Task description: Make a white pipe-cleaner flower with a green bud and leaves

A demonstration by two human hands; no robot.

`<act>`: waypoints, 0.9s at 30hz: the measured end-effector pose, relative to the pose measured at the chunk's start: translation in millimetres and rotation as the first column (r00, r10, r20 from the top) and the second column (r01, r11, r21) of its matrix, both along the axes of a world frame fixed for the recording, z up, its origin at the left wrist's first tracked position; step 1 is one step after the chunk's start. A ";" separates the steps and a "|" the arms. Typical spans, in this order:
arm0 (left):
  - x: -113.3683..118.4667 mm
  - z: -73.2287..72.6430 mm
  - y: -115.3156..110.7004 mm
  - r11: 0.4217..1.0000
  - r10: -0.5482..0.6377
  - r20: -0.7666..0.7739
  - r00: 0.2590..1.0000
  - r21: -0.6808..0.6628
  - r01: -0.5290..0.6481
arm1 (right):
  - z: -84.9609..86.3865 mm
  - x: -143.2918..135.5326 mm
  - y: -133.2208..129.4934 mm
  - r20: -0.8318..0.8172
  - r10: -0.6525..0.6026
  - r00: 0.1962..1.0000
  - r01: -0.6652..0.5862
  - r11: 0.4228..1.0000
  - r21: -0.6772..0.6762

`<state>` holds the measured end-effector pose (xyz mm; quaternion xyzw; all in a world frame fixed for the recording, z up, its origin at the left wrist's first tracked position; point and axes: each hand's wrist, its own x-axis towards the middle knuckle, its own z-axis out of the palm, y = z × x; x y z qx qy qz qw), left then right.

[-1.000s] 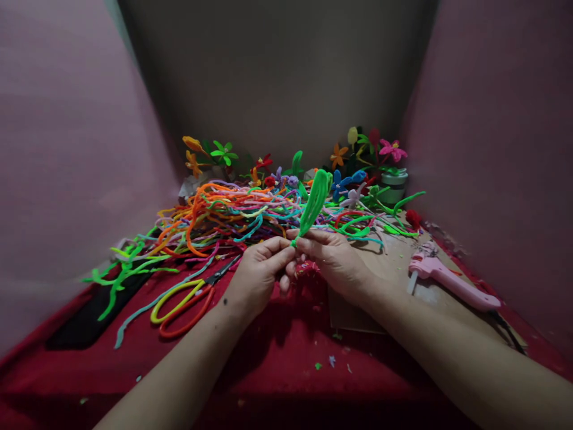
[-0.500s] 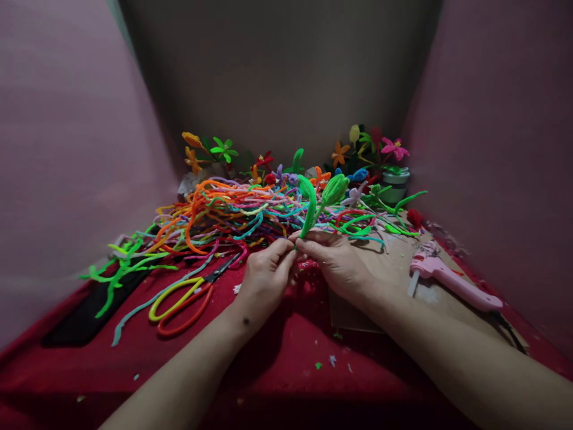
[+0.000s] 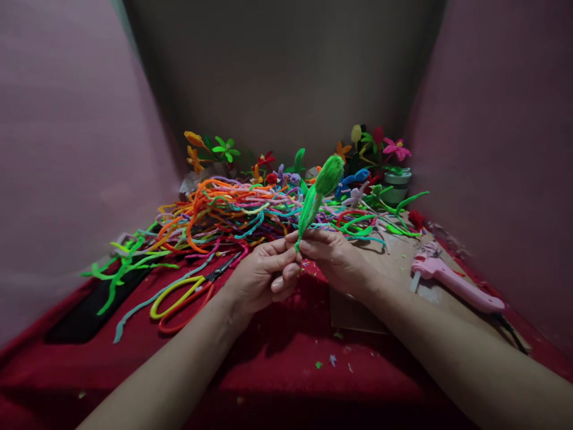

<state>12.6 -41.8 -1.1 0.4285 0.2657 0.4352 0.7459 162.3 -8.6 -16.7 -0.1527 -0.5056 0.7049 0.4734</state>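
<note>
Between my two hands stands a green pipe-cleaner flower [image 3: 330, 176] with a closed bud on top and a long leaf beside its stem. My left hand [image 3: 268, 269] pinches the lower end of the stem between thumb and fingers. From the other side, my right hand [image 3: 333, 257] grips the same stem base, thumb toward me. The fingertips of both hands nearly meet there and partly hide the stem's end. Behind the flower spreads a large pile of loose pipe cleaners [image 3: 237, 206] in many colours.
Scissors [image 3: 179, 298] with yellow and red handles lie left on the red cloth [image 3: 286, 370]. Further left is a black flat object [image 3: 85, 316] under green pipe cleaners. A pink glue gun [image 3: 456, 283] rests on a brown board [image 3: 358, 313]. Finished flowers and a small pot [image 3: 397, 186] stand behind.
The green flower has turned between my fingers; its bud now stands higher, and the leaf has swung in close to the stem. My left hand has rolled, showing more of its fingers.
</note>
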 end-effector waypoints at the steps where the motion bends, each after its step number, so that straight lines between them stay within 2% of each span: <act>1: -1.0 -0.3 0.4 0.999 -0.034 0.012 0.999 -0.007 0.034 | 0.9 0.6 0.0 -0.002 0.022 1.000 -0.022 1.000 -0.001; 5: -3.4 -1.7 2.3 0.990 -0.139 0.001 0.990 -0.028 0.139 | 0.9 1.7 1.1 -0.011 0.095 0.995 -0.095 0.995 0.030; 7: -2.3 -0.6 1.8 0.993 -0.118 -0.035 0.992 -0.025 0.117 | -1.2 1.0 2.3 -0.031 0.074 0.997 -0.073 0.997 0.022; 9: 1.1 1.3 -0.3 0.999 -0.023 -0.127 0.992 0.021 0.026 | -3.7 -0.3 3.3 -0.045 0.039 0.998 -0.039 0.999 0.000; 11: 5.9 2.2 -3.2 0.978 0.168 -0.294 0.941 0.167 -0.122 | -5.6 -1.8 3.3 -0.045 0.006 0.999 -0.007 1.000 -0.023; 12: 8.4 1.8 -4.5 0.938 0.296 -0.376 0.878 0.287 -0.193 | -6.1 -2.5 2.9 -0.041 -0.016 0.999 0.015 0.999 -0.032; 13: 10.7 1.0 -5.7 0.873 0.429 -0.434 0.792 0.423 -0.241 | -6.3 -3.1 2.3 -0.036 -0.042 0.998 0.041 0.998 -0.037; 15: 13.9 -1.5 -7.1 0.716 0.638 -0.459 0.618 0.648 -0.258 | -6.3 -3.9 0.8 -0.032 -0.103 0.994 0.101 0.994 -0.044; 16: 14.7 -2.5 -7.4 0.666 0.688 -0.449 0.570 0.703 -0.250 | -6.2 -4.2 0.1 -0.028 -0.122 0.992 0.120 0.992 -0.050; 17: 14.9 -3.0 -7.3 0.658 0.695 -0.450 0.561 0.711 -0.246 | -6.4 -4.3 -0.3 -0.021 -0.124 0.992 0.123 0.991 -0.057; 18: 14.7 -2.9 -7.1 0.690 0.667 -0.463 0.584 0.680 -0.250 | -6.8 -4.3 -0.3 -0.014 -0.114 0.993 0.113 0.991 -0.068; 20: 13.3 -1.1 -6.4 0.796 0.554 -0.484 0.677 0.547 -0.260 | -8.6 -4.1 0.5 0.007 -0.085 0.996 0.085 0.992 -0.088; 22: 11.4 1.1 -5.2 0.874 0.445 -0.470 0.762 0.415 -0.254 | -10.7 -3.8 2.1 0.029 -0.061 0.998 0.063 0.994 -0.088; 27: 7.3 -0.4 -0.6 0.947 0.297 -0.350 0.888 0.228 -0.227 | -8.2 -3.6 0.9 0.018 -0.035 0.999 0.036 0.998 -0.048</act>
